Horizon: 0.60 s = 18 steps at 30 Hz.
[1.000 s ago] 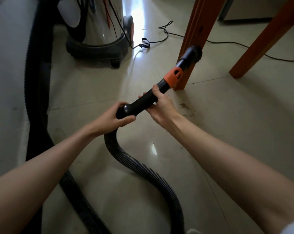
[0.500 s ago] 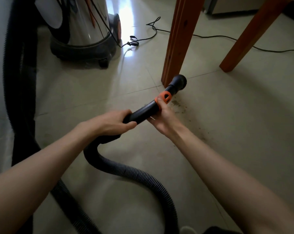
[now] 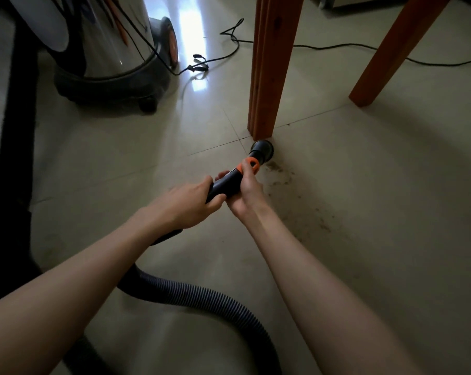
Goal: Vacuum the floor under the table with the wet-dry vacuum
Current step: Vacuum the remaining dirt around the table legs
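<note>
Both my hands hold the black vacuum wand (image 3: 227, 186). My left hand (image 3: 187, 203) grips its rear end, where the ribbed hose (image 3: 199, 296) starts. My right hand (image 3: 246, 189) grips it further forward, thumb beside the orange collar (image 3: 252, 165). The round black nozzle (image 3: 262, 149) sits low at the floor, right at the foot of the near wooden table leg (image 3: 269, 69). Dark dirt specks (image 3: 280, 174) lie on the tiles just right of the nozzle. The steel vacuum drum (image 3: 107, 36) stands at the back left.
A second table leg (image 3: 385, 58) slants at the back right. A black power cord (image 3: 337, 47) runs across the floor behind both legs, with a looped strap (image 3: 199, 66) near the drum. More dirt (image 3: 322, 223) trails right of my arm. The thick hose (image 3: 12, 131) hangs at the left edge.
The wand has come down and forward: the nozzle dropped from beside the table leg to the floor at the leg's foot. My right hand slid up to the orange collar.
</note>
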Each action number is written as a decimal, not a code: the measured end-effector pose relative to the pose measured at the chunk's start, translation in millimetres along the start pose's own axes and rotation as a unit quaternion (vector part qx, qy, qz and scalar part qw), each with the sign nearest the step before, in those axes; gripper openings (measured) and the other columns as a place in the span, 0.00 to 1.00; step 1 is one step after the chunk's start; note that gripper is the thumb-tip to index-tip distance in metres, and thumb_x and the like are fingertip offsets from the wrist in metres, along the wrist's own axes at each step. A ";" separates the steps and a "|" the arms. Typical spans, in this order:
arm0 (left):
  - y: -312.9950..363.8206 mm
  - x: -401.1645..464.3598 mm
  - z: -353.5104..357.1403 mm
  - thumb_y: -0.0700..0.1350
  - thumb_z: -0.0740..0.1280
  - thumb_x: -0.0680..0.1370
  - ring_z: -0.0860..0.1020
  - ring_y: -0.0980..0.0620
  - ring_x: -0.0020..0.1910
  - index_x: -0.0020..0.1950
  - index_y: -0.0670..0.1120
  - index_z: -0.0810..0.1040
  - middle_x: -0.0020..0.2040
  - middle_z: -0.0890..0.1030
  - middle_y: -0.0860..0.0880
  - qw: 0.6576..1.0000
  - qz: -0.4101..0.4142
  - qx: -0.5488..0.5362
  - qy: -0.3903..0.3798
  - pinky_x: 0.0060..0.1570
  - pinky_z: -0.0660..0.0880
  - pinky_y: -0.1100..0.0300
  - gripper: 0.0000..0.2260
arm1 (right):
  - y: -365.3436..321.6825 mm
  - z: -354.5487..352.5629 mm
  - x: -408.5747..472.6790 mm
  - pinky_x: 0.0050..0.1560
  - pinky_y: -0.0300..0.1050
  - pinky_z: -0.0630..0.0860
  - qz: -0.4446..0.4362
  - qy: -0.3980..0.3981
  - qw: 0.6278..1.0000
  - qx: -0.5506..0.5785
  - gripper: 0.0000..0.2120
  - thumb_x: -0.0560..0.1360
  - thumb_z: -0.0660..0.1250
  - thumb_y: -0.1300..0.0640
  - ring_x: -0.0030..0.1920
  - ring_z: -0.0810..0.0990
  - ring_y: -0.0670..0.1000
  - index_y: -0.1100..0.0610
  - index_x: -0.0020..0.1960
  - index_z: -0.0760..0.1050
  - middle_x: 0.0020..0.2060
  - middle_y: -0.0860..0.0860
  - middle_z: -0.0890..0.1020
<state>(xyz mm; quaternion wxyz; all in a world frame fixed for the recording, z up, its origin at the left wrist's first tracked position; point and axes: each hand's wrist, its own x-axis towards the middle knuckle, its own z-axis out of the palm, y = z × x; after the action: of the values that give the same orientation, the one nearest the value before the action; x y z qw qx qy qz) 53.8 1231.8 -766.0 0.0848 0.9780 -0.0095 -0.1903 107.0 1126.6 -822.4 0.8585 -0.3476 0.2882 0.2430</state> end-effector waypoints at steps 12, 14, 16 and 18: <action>0.0 30.0 -3.6 0.60 0.51 0.80 0.80 0.53 0.28 0.50 0.49 0.69 0.37 0.78 0.49 0.999 -0.033 -0.024 -0.008 0.29 0.72 0.61 0.16 | -4.6 14.0 23.6 0.39 0.44 0.78 0.017 0.039 0.999 0.004 0.12 0.79 0.62 0.53 0.30 0.77 0.50 0.62 0.53 0.67 0.33 0.55 0.75; -0.2 33.7 -0.7 0.61 0.51 0.80 0.80 0.52 0.28 0.50 0.49 0.69 0.36 0.78 0.49 0.999 -0.039 -0.028 -0.004 0.30 0.73 0.60 0.17 | -5.5 14.6 27.4 0.39 0.44 0.77 0.014 0.048 0.999 -0.017 0.13 0.80 0.62 0.52 0.31 0.77 0.50 0.62 0.56 0.66 0.33 0.55 0.75; -1.1 36.5 1.3 0.61 0.51 0.79 0.80 0.52 0.28 0.50 0.49 0.70 0.36 0.78 0.48 0.998 -0.046 -0.040 0.001 0.31 0.74 0.60 0.17 | -6.3 15.8 28.8 0.39 0.43 0.77 0.012 0.050 0.998 -0.033 0.13 0.80 0.61 0.53 0.32 0.77 0.50 0.62 0.57 0.66 0.34 0.55 0.75; -2.9 37.7 2.8 0.61 0.51 0.79 0.80 0.51 0.29 0.50 0.49 0.70 0.36 0.78 0.48 0.997 -0.052 -0.053 0.003 0.31 0.75 0.59 0.18 | -6.8 18.1 29.4 0.40 0.43 0.77 0.010 0.049 0.998 -0.041 0.12 0.80 0.61 0.54 0.32 0.77 0.50 0.62 0.57 0.66 0.35 0.55 0.75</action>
<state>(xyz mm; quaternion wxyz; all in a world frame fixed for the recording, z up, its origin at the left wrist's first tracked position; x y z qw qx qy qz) 87.7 1232.3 -783.1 0.1262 0.9720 0.0515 -0.1916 138.1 1142.0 -828.1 0.8258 -0.3912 0.3233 0.2459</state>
